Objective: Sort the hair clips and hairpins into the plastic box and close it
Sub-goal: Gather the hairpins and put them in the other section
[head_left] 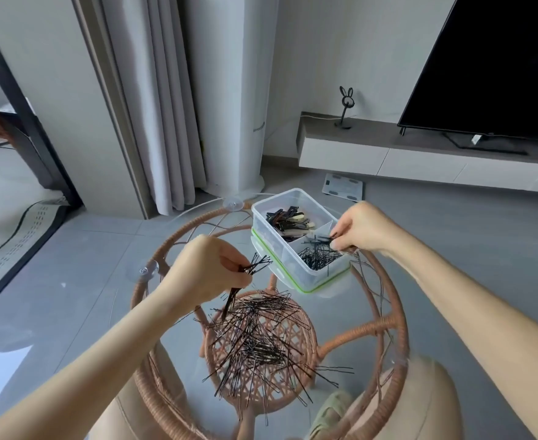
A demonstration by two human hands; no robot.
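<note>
At upper right the television (496, 65) runs off the top and right edges. The left hand (202, 271) hides the middle of its hairpin bundle (256, 264). Whether the right hand (362, 228) pinches anything over the plastic box (267, 242) is too small to tell.

Round glass tabletop (350, 312) on a woven rattan frame (399, 341), and right in the middle sprawls a big loose heap of black hairpins (258, 341), a few strays fanning out to the right. At the far edge, the green-rimmed lid (288, 276) lies flat with the clear plastic box (269, 241) sitting on it. Two clear suction cups (147, 270) sit at the rim.
</note>
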